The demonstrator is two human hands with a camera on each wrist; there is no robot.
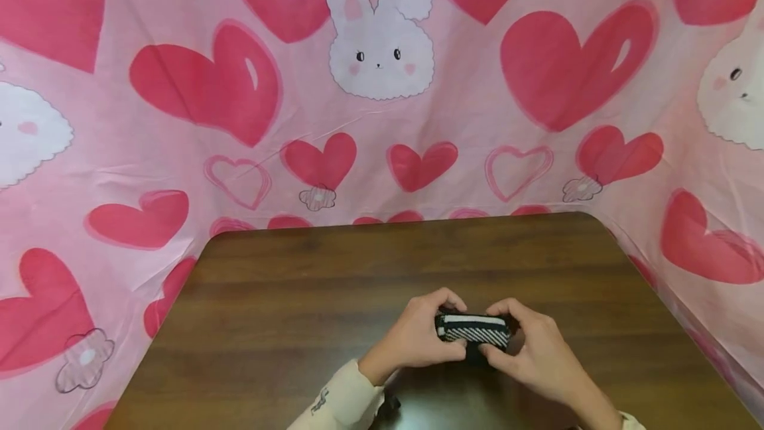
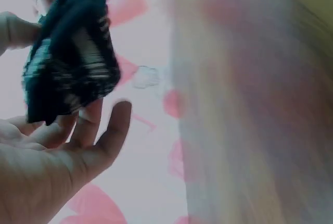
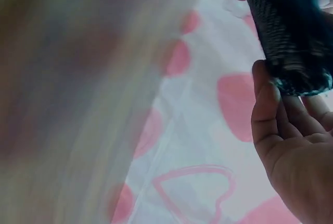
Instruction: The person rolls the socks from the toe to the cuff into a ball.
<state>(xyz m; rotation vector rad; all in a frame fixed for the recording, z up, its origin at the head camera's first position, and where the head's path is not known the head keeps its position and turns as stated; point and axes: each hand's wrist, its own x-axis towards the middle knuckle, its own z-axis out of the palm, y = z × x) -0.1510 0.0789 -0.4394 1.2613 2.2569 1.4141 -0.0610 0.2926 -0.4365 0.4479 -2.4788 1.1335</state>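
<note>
Between my hands is a small black fabric bundle [image 1: 474, 333] with white diagonal stripes and a pale band along its top; its exact kind cannot be told. My left hand [image 1: 418, 334] grips its left end, thumb at the near side and fingers curled over the far side. From the right, my right hand [image 1: 537, 350] holds the other end in the same way. In the left wrist view the bundle [image 2: 73, 57] looks dark and blurred above the palm of the left hand [image 2: 57, 166]. The right wrist view shows its striped side [image 3: 276, 31] over the right hand's fingers [image 3: 268, 109].
A brown wood-grain table [image 1: 286, 297] lies under the hands. Pink cloth [image 1: 382, 125] with hearts and rabbits hangs behind it and along both sides. Cream sleeves [image 1: 343, 400] cover the forearms, and a small dark object [image 1: 388, 407] shows by the left cuff.
</note>
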